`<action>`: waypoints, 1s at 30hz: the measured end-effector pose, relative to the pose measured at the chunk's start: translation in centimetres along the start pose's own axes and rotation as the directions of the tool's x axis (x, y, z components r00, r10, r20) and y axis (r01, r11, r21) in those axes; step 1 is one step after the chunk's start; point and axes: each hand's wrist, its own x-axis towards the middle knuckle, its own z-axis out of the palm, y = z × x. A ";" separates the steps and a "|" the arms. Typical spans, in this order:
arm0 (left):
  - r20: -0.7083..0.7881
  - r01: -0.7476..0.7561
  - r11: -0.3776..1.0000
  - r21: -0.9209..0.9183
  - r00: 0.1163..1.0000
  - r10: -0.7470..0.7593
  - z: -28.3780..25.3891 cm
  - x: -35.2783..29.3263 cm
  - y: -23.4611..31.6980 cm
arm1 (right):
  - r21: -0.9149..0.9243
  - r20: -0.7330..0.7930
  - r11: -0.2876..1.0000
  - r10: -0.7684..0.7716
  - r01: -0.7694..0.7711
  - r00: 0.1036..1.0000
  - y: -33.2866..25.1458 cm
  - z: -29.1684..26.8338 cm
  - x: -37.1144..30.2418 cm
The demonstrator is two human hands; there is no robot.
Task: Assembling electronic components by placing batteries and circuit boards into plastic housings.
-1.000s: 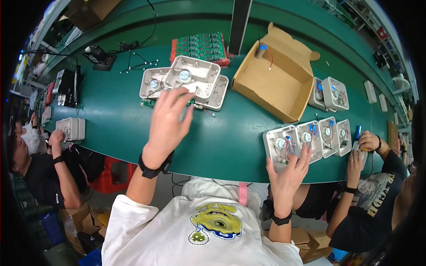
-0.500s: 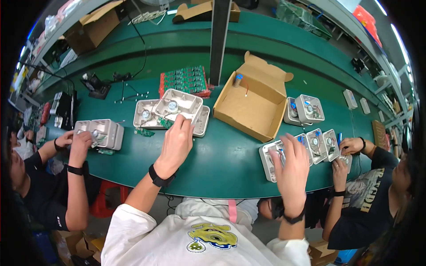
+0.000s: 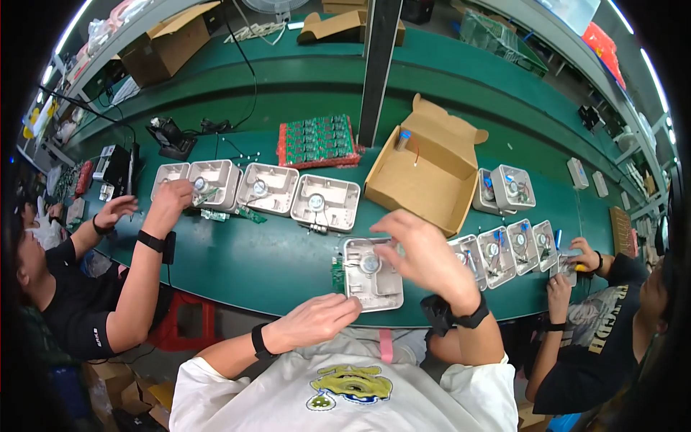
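A white plastic housing lies in front of me near the table's front edge, its open side up. Inside sits a round speaker with wires. A small green circuit board sticks out at its left side. My left hand has its fingers together at the housing's lower left corner, gripping the edge. Over the right side hovers my right hand, thumb and fingers apart, with nothing visible between them; it hides part of the housing.
More housings stand in a row at the left, where a co-worker's hand reaches in. Another row runs right toward a second co-worker. Behind are an open cardboard box, stacked housings and circuit boards on red wrap.
The left-hand housings, stacked before, now stand side by side. One housing with its board now lies before me. My left hand came down toward me; my right hand moved left from the right row.
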 end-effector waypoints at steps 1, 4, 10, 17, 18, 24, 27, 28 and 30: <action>0.040 -0.030 1.000 -0.007 0.999 0.031 0.4 -0.2 -0.3 | 0.006 0.006 1.000 -0.030 0.030 1.000 -0.1 0.9 -0.8; 0.124 -0.092 0.995 -0.038 0.988 0.096 1.6 -0.8 -0.9 | 0.131 0.077 0.987 0.082 -0.092 0.994 0.7 3.8 -2.3; 0.130 -0.099 0.991 -0.095 0.985 0.111 2.9 -0.6 -2.0 | 0.317 0.101 0.921 0.203 -0.225 0.974 0.4 4.6 -3.7; -0.252 0.357 0.845 -0.398 0.843 -0.475 2.2 0.2 -2.1 | 0.858 0.127 0.385 0.482 -0.340 0.867 0.4 3.5 -5.5; -0.182 0.492 0.692 -0.528 0.730 -0.659 2.4 0.5 -2.5 | 0.855 0.135 0.381 0.490 -0.351 0.861 0.6 3.6 -5.7; 0.021 0.552 0.508 -0.661 0.691 -0.722 4.0 1.4 -3.0 | 0.930 0.094 0.271 0.481 -0.249 0.872 1.1 3.7 -6.0; 0.064 0.566 0.448 -0.692 0.666 -0.743 4.8 1.1 -3.4 | 0.930 0.121 0.248 0.490 -0.270 0.864 1.0 3.4 -6.3; 0.057 0.566 0.454 -0.688 0.666 -0.743 4.9 1.2 -3.5 | 0.926 0.135 0.246 0.493 -0.286 0.860 1.0 3.3 -6.4; 0.044 0.570 0.459 -0.681 0.658 -0.752 5.0 0.9 -3.3 | 0.919 0.173 0.230 0.494 -0.320 0.852 0.7 3.3 -6.8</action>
